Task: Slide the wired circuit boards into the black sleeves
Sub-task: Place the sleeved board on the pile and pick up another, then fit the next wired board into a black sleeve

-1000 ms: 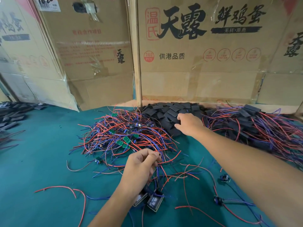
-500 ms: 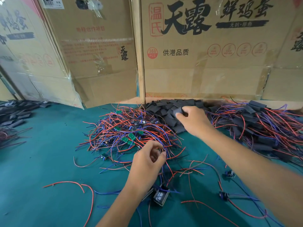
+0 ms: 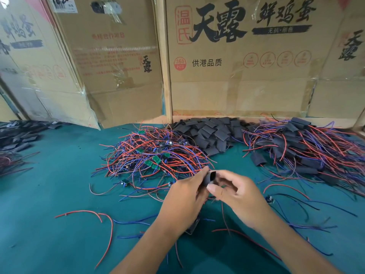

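A black sleeve (image 3: pixel 209 178) is held up between both hands above the green table (image 3: pixel 49 194), its open end facing me. My right hand (image 3: pixel 237 196) pinches it with thumb and fingers. My left hand (image 3: pixel 187 194) grips its left side; wires trail down from this hand, and what they hang from is hidden under the wrist. Behind the hands lies a tangle of red and blue wired circuit boards (image 3: pixel 154 155) with small green boards showing. A heap of empty black sleeves (image 3: pixel 211 133) sits at the back centre.
A pile of sleeved boards with wires (image 3: pixel 300 149) fills the right side. More black sleeves and wires (image 3: pixel 17 137) lie at the far left. Loose red and blue wires (image 3: pixel 102 220) are scattered near the front. Cardboard boxes (image 3: pixel 237 66) wall off the back.
My right hand took a black sleeve from the back heap and carried it toward me to meet my left hand, which has risen a little.
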The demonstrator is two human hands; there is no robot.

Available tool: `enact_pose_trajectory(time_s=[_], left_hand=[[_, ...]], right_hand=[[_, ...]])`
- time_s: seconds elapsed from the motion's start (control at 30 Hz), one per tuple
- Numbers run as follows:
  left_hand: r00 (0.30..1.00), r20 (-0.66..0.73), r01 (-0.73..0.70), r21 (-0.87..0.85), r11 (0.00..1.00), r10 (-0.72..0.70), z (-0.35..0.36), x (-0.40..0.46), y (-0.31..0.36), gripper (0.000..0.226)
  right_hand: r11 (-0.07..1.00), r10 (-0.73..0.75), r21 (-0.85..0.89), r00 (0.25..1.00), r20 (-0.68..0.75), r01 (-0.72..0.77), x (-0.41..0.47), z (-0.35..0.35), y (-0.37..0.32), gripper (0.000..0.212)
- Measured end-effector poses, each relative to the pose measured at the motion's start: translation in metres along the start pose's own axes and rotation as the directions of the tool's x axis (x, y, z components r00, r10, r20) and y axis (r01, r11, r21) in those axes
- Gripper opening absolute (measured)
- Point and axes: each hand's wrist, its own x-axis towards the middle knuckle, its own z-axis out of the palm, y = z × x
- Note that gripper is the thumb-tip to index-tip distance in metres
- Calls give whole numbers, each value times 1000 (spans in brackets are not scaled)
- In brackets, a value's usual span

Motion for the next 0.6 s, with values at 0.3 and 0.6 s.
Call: enact_pose_trajectory(time_s=[0.3, 0.6], left_hand=[[984, 97, 132, 183, 974, -151, 13, -7, 22, 70], [986, 75, 101, 440, 892, -148, -80, 66, -49, 20]], right_hand=[[966, -214, -178, 965, -149, 187, -3, 5, -1, 13], [992, 35, 128, 970, -239, -4, 6, -9, 19, 22]])
